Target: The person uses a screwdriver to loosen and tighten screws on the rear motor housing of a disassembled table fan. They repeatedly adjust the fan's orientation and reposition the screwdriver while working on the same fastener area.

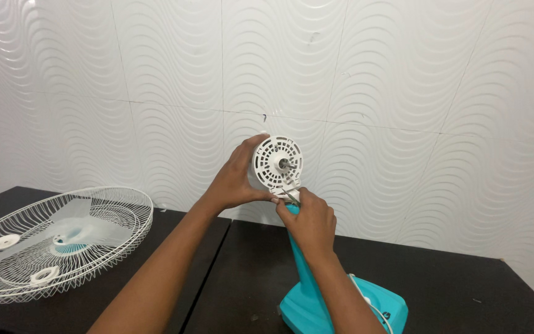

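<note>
Teal fan stand; both hands grasp white motor housing; grilles left.

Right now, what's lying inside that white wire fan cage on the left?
Inside the wire cage, clear fan blades with a teal hub rest beneath a second grille. White rings sit among the wires. What lies under the blades is hidden.

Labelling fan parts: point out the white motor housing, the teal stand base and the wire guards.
white motor housing (277, 163): head view, on its round slotted front face.
teal stand base (390, 307): head view, on its top right surface.
wire guards (118, 210): head view, on the stacked grilles' right rim.
</note>
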